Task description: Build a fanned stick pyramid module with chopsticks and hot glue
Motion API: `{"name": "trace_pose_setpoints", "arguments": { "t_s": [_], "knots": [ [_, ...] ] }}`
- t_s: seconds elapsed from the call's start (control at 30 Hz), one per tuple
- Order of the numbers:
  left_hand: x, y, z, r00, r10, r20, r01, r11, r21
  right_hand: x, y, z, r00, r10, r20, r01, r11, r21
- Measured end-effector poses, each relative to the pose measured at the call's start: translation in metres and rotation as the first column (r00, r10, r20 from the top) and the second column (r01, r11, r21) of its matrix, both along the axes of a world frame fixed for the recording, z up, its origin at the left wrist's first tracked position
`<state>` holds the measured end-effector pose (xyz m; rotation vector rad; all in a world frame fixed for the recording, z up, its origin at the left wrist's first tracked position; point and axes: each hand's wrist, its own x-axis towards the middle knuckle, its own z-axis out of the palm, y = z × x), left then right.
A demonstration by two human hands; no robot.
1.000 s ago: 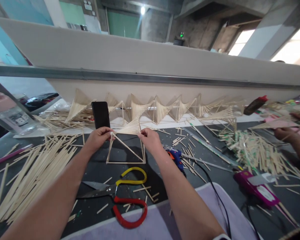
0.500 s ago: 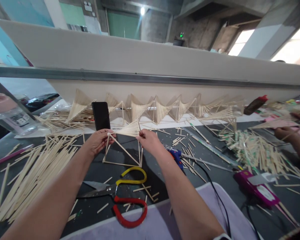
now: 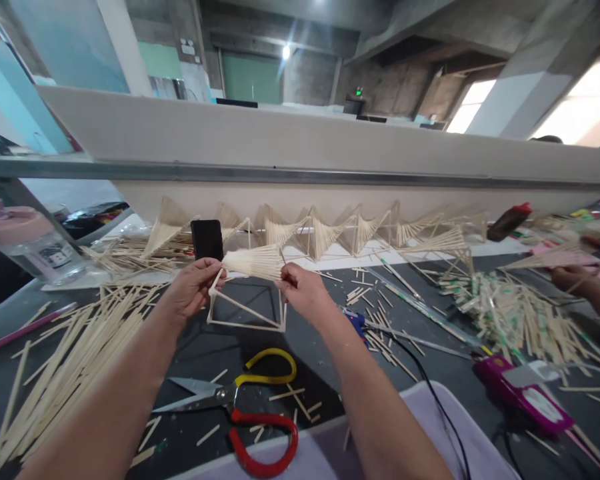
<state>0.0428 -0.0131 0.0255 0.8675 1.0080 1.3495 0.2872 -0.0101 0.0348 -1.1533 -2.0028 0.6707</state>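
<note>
**A:** Where is the stick frame [image 3: 245, 313] sitting?

**B:** It is being held just above the desk [image 3: 195, 347], about midway along it and nearer the far edge. The left hand [image 3: 193, 290] is pinching the upper left corner with its fingers closed on the sticks. The right hand [image 3: 305, 290] is clamping the upper right corner the same way. The square base is tilting, and a fan of sticks is spreading across the top.

**A:** Is anything getting hidden?

**B:** The fingertips are covering both corner joints, so I cannot tell how the sticks are meeting there. The phone [image 3: 207, 239] is standing behind the left hand, which is covering its lower end. The blue glue gun [image 3: 353, 320] is peeking out from behind the right forearm.

**A:** And at the edges?

**B:** The loose sticks [image 3: 75, 353] are running off the left edge, cut by the picture. A co-worker's hand [image 3: 575, 280] is showing only partly at the right edge, blurred. The finished stick models [image 3: 330, 230] are overlapping along the far edge, so they are hard to count. The scissors [image 3: 240, 393] are lying open by the near edge.
</note>
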Motion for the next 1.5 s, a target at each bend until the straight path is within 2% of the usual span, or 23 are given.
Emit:
{"name": "trace_pose_setpoints", "arguments": {
  "t_s": [0.1, 0.23, 0.47, 0.73, 0.83, 0.93, 1.1, 1.3, 1.5],
  "knots": [
    [0.003, -0.008, 0.015, 0.998, -0.008, -0.065, 0.013, 0.997, 0.075, 0.005, -0.005, 0.01, 0.997, 0.044, -0.061, -0.042, 0.998, 0.035],
    [0.004, -0.014, 0.022, 0.996, -0.025, -0.087, 0.038, 0.988, 0.151, 0.01, -0.006, 0.012, 0.98, 0.111, -0.163, -0.101, 0.993, 0.066],
    [0.003, -0.015, 0.018, 0.992, -0.119, -0.039, 0.124, 0.971, 0.204, 0.014, -0.001, 0.006, 0.975, 0.161, -0.151, -0.144, 0.983, 0.115],
    [0.004, -0.013, 0.012, 0.99, -0.136, -0.041, 0.141, 0.967, 0.214, 0.016, -0.004, 0.01, 0.982, 0.155, -0.107, -0.141, 0.981, 0.131],
    [0.007, -0.01, 0.011, 0.995, -0.095, -0.037, 0.1, 0.98, 0.171, 0.015, -0.004, 0.01, 0.975, 0.184, -0.122, -0.179, 0.983, 0.053],
    [0.01, -0.008, 0.01, 0.997, -0.076, -0.031, 0.079, 0.991, 0.108, 0.012, -0.001, 0.006, 0.957, 0.192, -0.219, -0.217, 0.972, -0.094],
    [0.011, -0.002, -0.002, 0.996, -0.083, -0.021, 0.083, 0.997, 0.006, 0.008, 0.009, -0.008, 0.908, 0.13, -0.398, -0.271, 0.907, -0.321],
    [0.01, 0.007, -0.021, 0.996, -0.052, -0.072, 0.048, 0.997, -0.062, 0.007, 0.022, -0.028, 0.899, 0.053, -0.434, -0.258, 0.866, -0.429],
    [0.011, 0.01, -0.029, 0.993, -0.013, -0.114, 0.001, 0.995, -0.102, 0.007, 0.026, -0.038, 0.91, 0.019, -0.414, -0.244, 0.832, -0.499]
  ]
}}
